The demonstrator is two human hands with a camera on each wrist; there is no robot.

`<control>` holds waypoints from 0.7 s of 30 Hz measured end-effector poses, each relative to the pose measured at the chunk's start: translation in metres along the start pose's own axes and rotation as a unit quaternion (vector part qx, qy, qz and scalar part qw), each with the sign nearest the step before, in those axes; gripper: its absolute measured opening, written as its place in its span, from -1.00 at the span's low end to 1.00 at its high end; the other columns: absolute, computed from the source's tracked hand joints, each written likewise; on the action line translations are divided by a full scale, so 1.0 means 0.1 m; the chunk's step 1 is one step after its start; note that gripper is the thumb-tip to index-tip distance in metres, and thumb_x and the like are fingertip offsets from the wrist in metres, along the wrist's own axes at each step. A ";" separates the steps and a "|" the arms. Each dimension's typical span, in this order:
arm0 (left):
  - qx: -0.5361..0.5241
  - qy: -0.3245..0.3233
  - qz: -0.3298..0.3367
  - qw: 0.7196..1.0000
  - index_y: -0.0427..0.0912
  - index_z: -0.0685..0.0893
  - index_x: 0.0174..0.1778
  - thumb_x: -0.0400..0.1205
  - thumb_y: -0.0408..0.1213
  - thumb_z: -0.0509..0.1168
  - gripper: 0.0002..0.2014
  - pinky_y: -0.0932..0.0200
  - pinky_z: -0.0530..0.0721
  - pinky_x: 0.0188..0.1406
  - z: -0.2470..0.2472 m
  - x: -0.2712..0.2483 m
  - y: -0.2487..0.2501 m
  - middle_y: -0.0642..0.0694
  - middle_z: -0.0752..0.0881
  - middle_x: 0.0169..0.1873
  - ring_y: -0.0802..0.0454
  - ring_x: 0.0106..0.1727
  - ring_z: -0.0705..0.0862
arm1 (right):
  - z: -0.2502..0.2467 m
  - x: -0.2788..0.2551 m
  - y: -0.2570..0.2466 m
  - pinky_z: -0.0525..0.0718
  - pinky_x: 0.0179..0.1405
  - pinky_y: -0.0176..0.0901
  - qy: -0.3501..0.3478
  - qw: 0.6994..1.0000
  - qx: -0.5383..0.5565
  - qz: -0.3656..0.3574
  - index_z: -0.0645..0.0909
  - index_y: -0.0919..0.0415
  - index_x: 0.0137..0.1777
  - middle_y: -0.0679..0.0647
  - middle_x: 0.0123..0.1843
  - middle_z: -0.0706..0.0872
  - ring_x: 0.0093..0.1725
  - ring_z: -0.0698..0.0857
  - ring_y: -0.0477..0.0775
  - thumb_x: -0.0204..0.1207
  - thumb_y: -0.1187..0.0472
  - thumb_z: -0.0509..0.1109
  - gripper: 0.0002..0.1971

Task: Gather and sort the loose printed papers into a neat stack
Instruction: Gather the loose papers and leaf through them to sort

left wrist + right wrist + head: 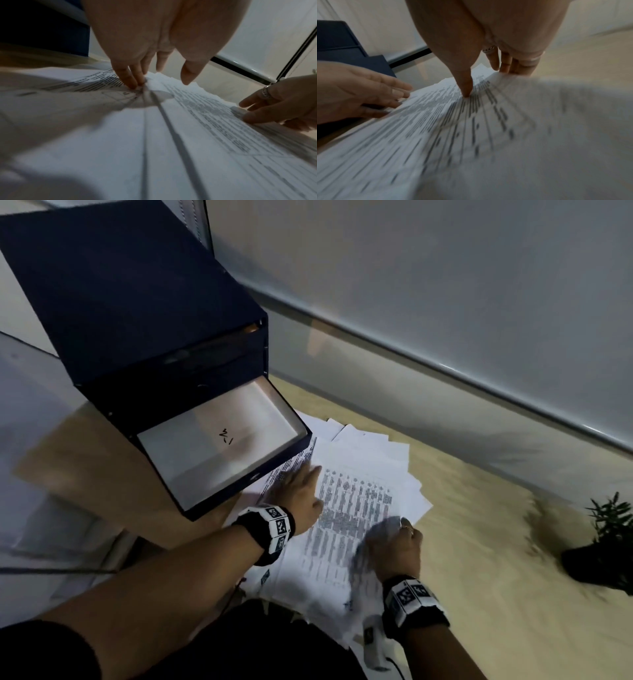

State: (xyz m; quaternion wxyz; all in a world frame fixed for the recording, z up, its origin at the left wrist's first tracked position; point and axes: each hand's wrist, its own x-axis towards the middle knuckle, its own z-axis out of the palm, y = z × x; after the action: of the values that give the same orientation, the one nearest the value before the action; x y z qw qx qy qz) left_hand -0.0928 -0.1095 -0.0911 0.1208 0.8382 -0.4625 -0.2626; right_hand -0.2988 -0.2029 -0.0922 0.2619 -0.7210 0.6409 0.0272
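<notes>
The printed papers (359, 491) lie fanned on the wooden table (479, 542), beside the dark file box (144, 337). The left hand (301, 494) is pressed flat, fingers straight. One sheet's edge is pinched by the right hand (397, 546). Advisable: pile kept pinned; sheet drawn slowly, edges squared.

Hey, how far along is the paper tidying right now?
Early. Done: the papers lie roughly in one heap on the desk, but fanned out with corners sticking out at all angles. In hand: the left hand presses flat on the heap while the right hand lifts the edge of a sheet. Left: squaring everything into a neat stack.
</notes>
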 end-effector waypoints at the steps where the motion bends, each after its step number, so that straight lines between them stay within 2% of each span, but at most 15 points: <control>1: -0.004 0.007 -0.008 1.000 -0.09 -0.02 0.69 0.65 -0.04 0.16 -0.28 -0.15 0.09 0.67 -0.02 0.00 0.00 -0.13 0.00 0.71 -0.18 0.70 0.03 | 0.00 0.03 -0.01 0.52 0.07 -0.08 -0.004 1.000 0.015 0.011 0.47 0.35 0.41 0.32 0.35 0.54 0.25 0.59 0.34 0.49 0.10 0.46 -0.45; 3: -0.014 0.028 -0.008 0.999 -0.16 0.02 0.68 0.66 -0.07 0.19 -0.28 -0.07 0.06 0.68 -0.03 0.02 0.01 -0.18 0.10 0.69 -0.15 0.69 0.07 | -0.02 0.05 -0.03 0.53 0.09 -0.07 0.003 0.999 0.043 0.013 0.44 0.41 0.44 0.35 0.34 0.57 0.27 0.60 0.36 0.44 0.07 0.50 -0.36; 4: -0.042 0.035 -0.009 0.998 -0.19 0.03 0.68 0.66 -0.11 0.22 -0.27 0.00 0.04 0.68 -0.04 0.03 0.04 -0.18 0.14 0.68 -0.13 0.69 0.09 | -0.05 0.06 -0.06 0.56 0.15 -0.01 0.010 0.998 0.054 0.009 0.45 0.46 0.43 0.39 0.32 0.59 0.28 0.60 0.38 0.42 0.00 0.45 -0.31; 6: -0.111 0.031 -0.031 0.993 -0.24 0.00 0.69 0.66 -0.19 0.26 -0.24 0.16 -0.01 0.64 -0.07 0.05 0.10 -0.17 0.10 0.70 -0.08 0.70 0.06 | -0.07 0.09 -0.08 0.59 0.18 0.07 0.016 0.996 0.091 0.007 0.51 0.52 0.34 0.47 0.22 0.65 0.22 0.64 0.42 0.32 -0.18 0.20 -0.20; 7: -0.138 0.028 -0.049 0.989 -0.26 -0.04 0.69 0.66 -0.22 0.29 -0.21 0.21 -0.03 0.63 -0.07 0.06 0.14 -0.17 0.05 0.71 -0.07 0.71 0.03 | -0.07 0.12 -0.08 0.61 0.15 0.07 0.013 0.995 0.099 0.006 0.54 0.51 0.30 0.48 0.17 0.68 0.19 0.67 0.42 0.26 -0.18 0.16 -0.19; 9: -0.174 0.034 -0.095 0.980 -0.28 -0.08 0.69 0.64 -0.27 0.35 -0.15 0.25 -0.02 0.62 -0.08 0.07 0.20 -0.16 0.02 0.72 -0.07 0.72 0.04 | -0.15 0.14 -0.11 0.65 0.08 -0.05 -0.001 0.995 0.102 0.011 0.62 0.47 0.22 0.42 0.08 0.74 0.14 0.72 0.40 0.28 -0.05 0.38 -0.36; 10: -0.193 0.039 -0.120 0.973 -0.28 -0.01 0.69 0.61 -0.30 0.39 -0.16 0.28 0.07 0.58 -0.09 0.08 0.22 -0.15 0.10 0.70 -0.08 0.70 0.15 | -0.19 0.17 -0.12 0.63 0.00 -0.20 -0.011 0.994 0.106 0.009 0.65 0.43 0.18 0.36 0.05 0.77 0.11 0.74 0.37 0.33 0.08 0.48 -0.50; 11: -0.206 0.053 -0.142 0.967 -0.27 0.15 0.65 0.58 -0.32 0.42 -0.22 0.31 0.22 0.49 -0.10 0.09 0.21 -0.13 0.27 0.65 -0.10 0.63 0.32 | -0.24 0.23 -0.13 0.56 -0.11 -0.36 -0.022 0.993 0.119 -0.001 0.65 0.38 0.18 0.30 0.01 0.78 0.09 0.75 0.32 0.38 0.20 0.51 -0.61; 13: -0.200 0.106 -0.168 0.959 -0.22 0.50 0.40 0.55 -0.28 0.46 -0.49 0.30 0.42 0.24 -0.10 0.10 0.21 -0.13 0.60 0.39 -0.12 0.39 0.60 | -0.38 0.35 -0.16 0.50 -0.08 -0.44 -0.054 0.987 0.150 -0.035 0.62 0.28 0.28 0.19 0.01 0.77 0.07 0.73 0.21 0.50 0.27 0.46 -0.66; 14: -0.188 0.139 -0.178 0.956 -0.21 0.57 0.30 0.56 -0.23 0.46 -0.59 0.29 0.43 0.20 -0.09 0.09 0.24 -0.13 0.66 0.29 -0.12 0.33 0.63 | -0.44 0.42 -0.18 0.52 0.00 -0.37 -0.063 0.984 0.157 -0.048 0.60 0.24 0.32 0.18 0.04 0.77 0.09 0.72 0.19 0.54 0.24 0.44 -0.65; 15: -0.180 0.170 -0.189 0.950 -0.22 0.58 0.29 0.58 -0.20 0.43 -0.62 0.26 0.43 0.25 -0.05 0.10 0.24 -0.13 0.67 0.28 -0.11 0.33 0.62 | -0.47 0.48 -0.19 0.57 0.09 -0.27 -0.062 0.984 0.159 -0.060 0.61 0.27 0.34 0.20 0.08 0.78 0.12 0.73 0.21 0.56 0.18 0.44 -0.63; 17: -0.221 0.193 -0.213 0.932 -0.23 0.53 0.39 0.63 -0.23 0.39 -0.58 0.15 0.40 0.41 0.04 0.10 0.30 -0.13 0.61 0.36 -0.13 0.40 0.55 | -0.50 0.57 -0.20 0.64 0.17 -0.09 -0.058 0.985 0.150 -0.059 0.67 0.31 0.19 0.25 0.10 0.80 0.15 0.74 0.28 0.53 0.08 0.46 -0.65; 19: -0.276 0.185 -0.221 0.917 -0.20 0.48 0.46 0.59 -0.26 0.41 -0.49 0.05 0.42 0.49 0.14 0.12 0.36 -0.13 0.58 0.42 -0.15 0.44 0.54 | -0.46 0.66 -0.19 0.65 0.15 -0.04 -0.064 0.988 0.134 -0.043 0.71 0.30 0.12 0.24 0.08 0.80 0.14 0.73 0.30 0.46 0.05 0.51 -0.64; 21: -0.320 0.135 -0.228 0.910 -0.11 0.51 0.43 0.41 -0.22 0.53 -0.36 -0.05 0.56 0.41 0.21 0.15 0.35 -0.09 0.65 0.36 -0.13 0.36 0.62 | -0.45 0.68 -0.19 0.68 0.14 -0.03 -0.070 0.990 0.113 -0.047 0.72 0.27 0.14 0.24 0.11 0.81 0.16 0.73 0.31 0.44 0.11 0.49 -0.67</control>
State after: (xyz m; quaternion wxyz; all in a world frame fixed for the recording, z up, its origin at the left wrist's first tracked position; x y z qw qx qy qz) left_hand -0.1234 -0.1403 -0.0981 0.3811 0.8644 -0.1293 -0.3014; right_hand -0.2826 -0.2830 -0.0728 0.3869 -0.7127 0.5851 -0.0071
